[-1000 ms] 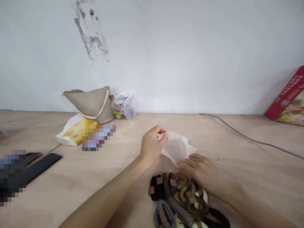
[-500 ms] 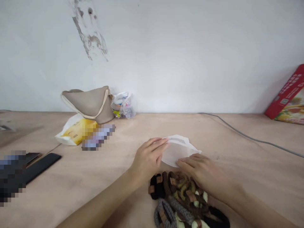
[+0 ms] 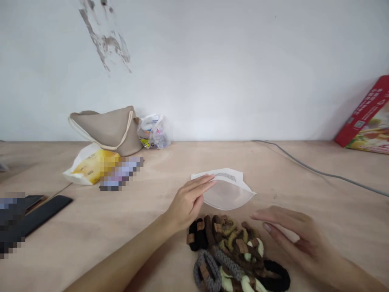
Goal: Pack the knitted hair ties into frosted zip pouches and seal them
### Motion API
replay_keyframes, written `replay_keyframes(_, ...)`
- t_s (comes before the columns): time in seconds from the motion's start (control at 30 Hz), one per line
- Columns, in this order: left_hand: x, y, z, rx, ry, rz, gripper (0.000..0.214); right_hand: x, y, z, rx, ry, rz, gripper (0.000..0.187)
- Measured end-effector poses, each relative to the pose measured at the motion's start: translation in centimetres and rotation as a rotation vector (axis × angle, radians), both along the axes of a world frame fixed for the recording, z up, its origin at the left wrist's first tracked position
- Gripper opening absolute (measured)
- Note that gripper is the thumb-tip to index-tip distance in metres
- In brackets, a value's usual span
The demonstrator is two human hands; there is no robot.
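Observation:
A white pouch (image 3: 229,194) with a translucent front and grey print on its upper part lies flat on the table. My left hand (image 3: 191,200) rests on the pouch's left side, fingers stretched out. To the right of the pouch, my right hand (image 3: 296,231) hovers apart from it, thumb and fingers separated and nothing between them. Just below the pouch sits a pile of hair ties (image 3: 226,265) in black, brown, olive, grey and cream, several with small brown tags.
At the back left stand a grey-beige bag (image 3: 106,125) and a clear plastic bag (image 3: 154,132). A yellow-and-white packet (image 3: 88,166) lies before them. A dark flat object (image 3: 45,219) is at far left. A grey cable (image 3: 313,168) and a red box (image 3: 364,115) are on the right.
My right hand has lifted off the pouch and moved right and toward me, its fingers now apart. My left hand stays on the pouch. The view has shifted slightly.

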State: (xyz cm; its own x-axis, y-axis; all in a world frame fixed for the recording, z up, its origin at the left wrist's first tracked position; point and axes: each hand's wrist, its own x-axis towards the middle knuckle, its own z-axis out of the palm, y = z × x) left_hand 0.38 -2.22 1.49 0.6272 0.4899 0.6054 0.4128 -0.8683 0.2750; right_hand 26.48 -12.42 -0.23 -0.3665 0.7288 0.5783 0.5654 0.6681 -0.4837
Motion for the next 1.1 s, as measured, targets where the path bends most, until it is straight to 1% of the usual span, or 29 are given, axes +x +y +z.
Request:
replay_keyframes(0.07, 0.0, 0.0, -0.2, 0.028, 0.016, -0.004, 0.049, 0.4, -0.7, -0.6, -0.046, -0.029, 0.033, 0.039)
replay_keyframes(0.17, 0.0, -0.1, -0.1, 0.105, 0.076, 0.002, 0.051, 0.6, -0.6, -1.3, -0.065, -0.146, 0.087, 0.043)
replay_keyframes(0.23, 0.0, -0.3, 0.0, 0.138, 0.124, 0.014, 0.051, 0.6, -0.1, -1.3, -0.076, -0.248, 0.122, 0.044)
replay_keyframes(0.3, 0.0, -0.4, 0.1, 0.147, 0.154, 0.025, 0.051, 0.5, 0.4, -1.1, -0.084, -0.333, 0.125, 0.040)
replay_keyframes(0.37, 0.0, -0.5, 0.2, 0.146, 0.160, 0.032, 0.052, 0.4, 0.5, -0.9, -0.090, -0.368, 0.108, 0.034)
replay_keyframes(0.43, 0.0, -0.6, 0.2, 0.141, 0.159, 0.035, 0.053, 0.3, 0.3, -0.7, -0.089, -0.364, 0.092, 0.034)
replay_keyframes(0.5, 0.0, -0.6, 0.2, 0.142, 0.159, 0.030, 0.055, 0.2, -0.1, -0.5, -0.054, -0.333, 0.069, 0.041)
replay_keyframes(0.57, 0.1, -0.6, 0.3, 0.139, 0.167, 0.027, 0.056, 0.0, -0.8, 0.1, 0.039, -0.250, 0.038, 0.048)
replay_keyframes(0.63, 0.1, -0.6, 0.4, 0.132, 0.170, 0.025, 0.056, -0.4, -1.2, 0.9, 0.128, -0.196, 0.064, 0.051)
replay_keyframes(0.67, 0.1, -0.6, 0.4, 0.129, 0.172, 0.024, 0.056, -0.7, -1.4, 1.4, 0.159, -0.213, 0.100, 0.050)
replay_keyframes(0.73, 0.1, -0.7, 0.5, 0.125, 0.166, 0.021, 0.056, -1.1, -1.4, 2.0, 0.199, -0.328, 0.159, 0.047)
replay_keyframes(0.8, 0.1, -0.7, 0.5, 0.122, 0.164, 0.022, 0.055, -1.5, -1.1, 2.0, 0.222, -0.467, 0.165, 0.044)
replay_keyframes(0.87, 0.1, -0.7, 0.5, 0.114, 0.169, 0.030, 0.054, -1.6, -0.9, 1.7, 0.224, -0.529, 0.123, 0.040)
replay_keyframes(1.0, 0.1, -0.9, 0.7, 0.108, 0.182, 0.037, 0.056, -1.0, -1.2, 1.1, 0.244, -0.488, 0.086, 0.034)
replay_keyframes(1.1, 0.1, -1.0, 0.9, 0.099, 0.183, 0.032, 0.056, -0.5, -1.6, 1.3, 0.316, -0.398, 0.037, 0.039)
